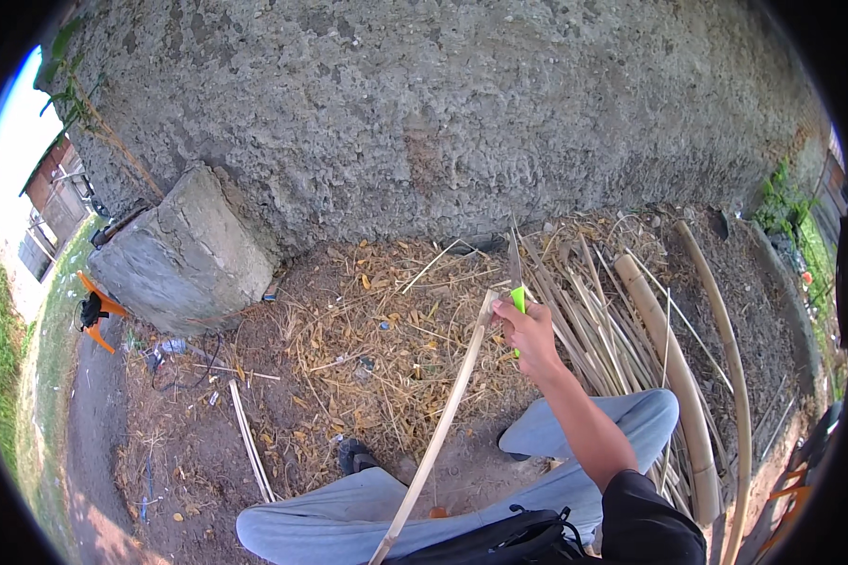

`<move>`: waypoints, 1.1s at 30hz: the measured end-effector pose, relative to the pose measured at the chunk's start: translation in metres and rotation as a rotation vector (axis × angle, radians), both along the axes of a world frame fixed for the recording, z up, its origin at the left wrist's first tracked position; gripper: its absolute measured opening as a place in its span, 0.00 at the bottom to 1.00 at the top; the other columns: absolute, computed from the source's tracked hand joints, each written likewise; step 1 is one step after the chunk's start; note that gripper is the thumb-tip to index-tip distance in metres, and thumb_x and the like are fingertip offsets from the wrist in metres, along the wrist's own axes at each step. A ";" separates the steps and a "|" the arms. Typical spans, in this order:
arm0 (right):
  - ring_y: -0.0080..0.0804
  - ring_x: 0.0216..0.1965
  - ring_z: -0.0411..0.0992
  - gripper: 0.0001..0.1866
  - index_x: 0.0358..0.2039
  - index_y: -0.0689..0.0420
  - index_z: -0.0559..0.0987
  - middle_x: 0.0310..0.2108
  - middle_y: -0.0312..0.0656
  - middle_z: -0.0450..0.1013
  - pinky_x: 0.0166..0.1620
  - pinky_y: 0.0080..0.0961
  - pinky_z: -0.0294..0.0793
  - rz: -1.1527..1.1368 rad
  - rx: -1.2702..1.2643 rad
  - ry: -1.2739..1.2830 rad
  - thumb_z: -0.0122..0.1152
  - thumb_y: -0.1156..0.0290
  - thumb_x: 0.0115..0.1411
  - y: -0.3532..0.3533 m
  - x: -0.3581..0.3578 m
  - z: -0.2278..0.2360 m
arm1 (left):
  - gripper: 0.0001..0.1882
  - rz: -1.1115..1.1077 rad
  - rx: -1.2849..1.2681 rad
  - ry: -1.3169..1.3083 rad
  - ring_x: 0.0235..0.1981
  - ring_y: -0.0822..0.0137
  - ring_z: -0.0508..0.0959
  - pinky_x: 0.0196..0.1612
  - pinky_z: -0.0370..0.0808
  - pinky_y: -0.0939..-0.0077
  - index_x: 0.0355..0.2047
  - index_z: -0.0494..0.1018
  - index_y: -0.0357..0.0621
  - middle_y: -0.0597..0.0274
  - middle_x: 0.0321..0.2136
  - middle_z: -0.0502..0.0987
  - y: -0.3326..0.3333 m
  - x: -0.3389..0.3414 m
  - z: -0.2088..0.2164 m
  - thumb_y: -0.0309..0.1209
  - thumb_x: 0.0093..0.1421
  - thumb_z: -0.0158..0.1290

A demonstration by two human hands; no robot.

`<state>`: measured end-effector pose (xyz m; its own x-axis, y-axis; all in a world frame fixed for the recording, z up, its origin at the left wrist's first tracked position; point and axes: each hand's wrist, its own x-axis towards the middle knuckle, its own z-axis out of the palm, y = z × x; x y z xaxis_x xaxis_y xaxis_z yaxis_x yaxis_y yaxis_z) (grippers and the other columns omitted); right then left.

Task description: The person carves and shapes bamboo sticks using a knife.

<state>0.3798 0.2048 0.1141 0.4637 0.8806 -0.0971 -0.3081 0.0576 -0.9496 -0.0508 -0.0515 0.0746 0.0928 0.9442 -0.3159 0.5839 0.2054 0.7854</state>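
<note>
My right hand is closed around the green handle of a knife, its blade pointing away toward the wall. A long, pale bamboo strip slants from the lower edge up to this hand; its far end lies against my thumb. Whether the fingers also grip the strip is hard to make out. My left hand is out of view, and the strip's near end runs off the lower edge. Beneath the hand, dry shavings and leaves litter the soil between my bent legs in grey trousers.
Split bamboo strips lie piled on the right, beside a thick bamboo pole and a curved pole. A rough grey wall rises ahead. At left are a concrete block, an orange-and-black object and loose strips.
</note>
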 end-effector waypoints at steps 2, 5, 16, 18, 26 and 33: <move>0.14 0.11 0.52 0.08 0.27 0.60 0.76 0.12 0.29 0.61 0.17 0.18 0.49 -0.006 0.020 -0.004 0.60 0.71 0.62 0.002 0.003 -0.005 | 0.17 -0.096 0.058 0.263 0.37 0.43 0.80 0.39 0.75 0.57 0.43 0.78 0.38 0.43 0.32 0.80 0.017 0.001 0.024 0.39 0.64 0.53; 0.12 0.13 0.52 0.07 0.32 0.60 0.77 0.15 0.26 0.61 0.17 0.16 0.48 0.000 0.031 0.170 0.63 0.69 0.61 0.004 0.006 -0.012 | 0.16 -0.126 0.106 0.261 0.39 0.39 0.78 0.40 0.75 0.54 0.42 0.78 0.38 0.42 0.36 0.80 0.027 0.002 0.037 0.39 0.62 0.55; 0.12 0.14 0.55 0.06 0.33 0.57 0.77 0.18 0.27 0.66 0.18 0.15 0.51 -0.001 -0.003 0.228 0.64 0.70 0.60 0.004 0.007 -0.025 | 0.21 -0.297 0.409 0.154 0.43 0.39 0.76 0.44 0.75 0.53 0.48 0.73 0.41 0.41 0.42 0.77 0.090 0.071 0.034 0.38 0.58 0.58; 0.12 0.13 0.54 0.06 0.33 0.59 0.77 0.18 0.29 0.68 0.17 0.16 0.51 -0.008 -0.022 0.210 0.64 0.70 0.60 0.003 0.006 -0.023 | 0.18 -0.289 0.114 0.206 0.40 0.39 0.77 0.41 0.75 0.53 0.47 0.73 0.40 0.40 0.37 0.78 0.099 0.081 0.022 0.37 0.61 0.55; 0.13 0.11 0.55 0.07 0.31 0.66 0.79 0.23 0.43 0.77 0.15 0.18 0.50 -0.061 0.026 0.049 0.63 0.73 0.59 0.001 0.012 -0.011 | 0.12 -0.268 -0.073 0.004 0.29 0.42 0.79 0.31 0.72 0.56 0.39 0.73 0.38 0.44 0.23 0.77 0.109 0.081 -0.005 0.36 0.64 0.49; 0.16 0.11 0.57 0.07 0.27 0.64 0.78 0.24 0.47 0.76 0.14 0.17 0.52 -0.016 -0.004 0.207 0.62 0.73 0.57 0.004 0.021 -0.015 | 0.14 -0.307 -0.009 0.029 0.24 0.49 0.78 0.30 0.72 0.60 0.34 0.74 0.39 0.47 0.21 0.76 0.109 0.085 0.005 0.39 0.65 0.50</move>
<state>0.4008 0.2089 0.0991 0.4479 0.8726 -0.1948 -0.4955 0.0609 -0.8665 0.0338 0.0577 0.0799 0.3641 0.8708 -0.3304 0.6419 0.0225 0.7665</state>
